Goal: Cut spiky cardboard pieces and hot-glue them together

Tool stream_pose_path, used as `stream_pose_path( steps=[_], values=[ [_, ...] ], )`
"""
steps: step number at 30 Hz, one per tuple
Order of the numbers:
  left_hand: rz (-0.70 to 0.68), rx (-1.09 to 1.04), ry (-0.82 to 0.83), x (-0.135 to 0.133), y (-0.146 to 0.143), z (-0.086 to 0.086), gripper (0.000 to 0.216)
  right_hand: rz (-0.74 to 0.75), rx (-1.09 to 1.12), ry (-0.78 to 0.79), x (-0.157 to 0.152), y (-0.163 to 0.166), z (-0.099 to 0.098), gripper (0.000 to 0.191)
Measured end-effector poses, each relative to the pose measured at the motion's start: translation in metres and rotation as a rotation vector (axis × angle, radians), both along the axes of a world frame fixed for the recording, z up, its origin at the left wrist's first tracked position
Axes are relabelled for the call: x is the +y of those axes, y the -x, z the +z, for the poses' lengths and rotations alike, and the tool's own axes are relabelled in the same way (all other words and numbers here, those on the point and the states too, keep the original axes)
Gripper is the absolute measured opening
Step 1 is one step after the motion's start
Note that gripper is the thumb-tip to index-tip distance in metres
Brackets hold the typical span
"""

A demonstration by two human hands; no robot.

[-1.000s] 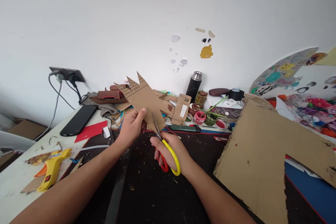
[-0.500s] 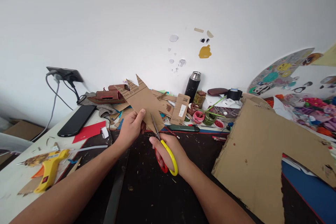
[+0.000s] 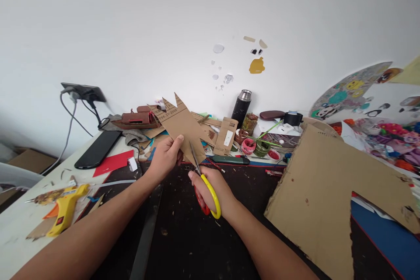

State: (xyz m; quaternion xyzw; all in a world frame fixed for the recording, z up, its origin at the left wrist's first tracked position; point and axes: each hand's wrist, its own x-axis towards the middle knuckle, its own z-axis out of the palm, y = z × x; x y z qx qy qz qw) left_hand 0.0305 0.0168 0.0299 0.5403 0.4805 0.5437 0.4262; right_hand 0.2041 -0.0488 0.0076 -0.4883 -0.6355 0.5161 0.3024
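A brown cardboard piece [image 3: 182, 124] with pointed, jagged tips along its upper left end and printed lettering is held up over the desk. My left hand [image 3: 167, 153] pinches its lower left edge, thumb on top and fingers behind. My right hand [image 3: 213, 188] grips scissors [image 3: 213, 197] with one yellow and one red handle loop. The scissor blades lie across the lower part of the cardboard, pointing up and away; whether they have cut into it there I cannot tell.
A yellow glue gun [image 3: 64, 212] and a black phone-like slab [image 3: 98, 148] lie at left. A large cardboard sheet [image 3: 321, 197] covers the right side. Behind stand a black thermos [image 3: 242, 107] and open paint pots [image 3: 248, 145]; a green cutter knife [image 3: 229, 159] lies before them.
The cardboard has turned slightly clockwise, its pointed tips shifting a little to the right. Both hands keep their grips, and the view has shifted slightly.
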Motion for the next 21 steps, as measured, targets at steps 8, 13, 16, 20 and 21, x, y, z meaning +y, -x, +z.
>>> stream_pose_path(
  steps=[8,13,16,20,21],
  values=[
    [-0.019,0.004,0.003,0.0034,0.0016,-0.0026,0.045,0.003,-0.028,-0.012,0.0004,-0.0003,-0.0024,0.039],
    [0.025,-0.023,-0.014,0.0012,-0.0009,-0.005,0.045,-0.006,-0.039,0.008,-0.0012,0.0012,-0.0012,0.037],
    [0.034,-0.033,-0.022,0.0002,-0.002,-0.0063,0.043,-0.026,-0.031,0.024,-0.0029,0.0027,0.0003,0.037],
    [0.039,-0.038,-0.021,-0.0001,-0.0024,-0.0069,0.043,-0.031,-0.046,0.019,-0.0033,0.0044,-0.0008,0.035],
    [0.041,-0.038,-0.021,0.0,-0.0024,-0.0069,0.043,-0.038,-0.053,0.016,-0.0028,0.0047,-0.0014,0.035]
  ],
)
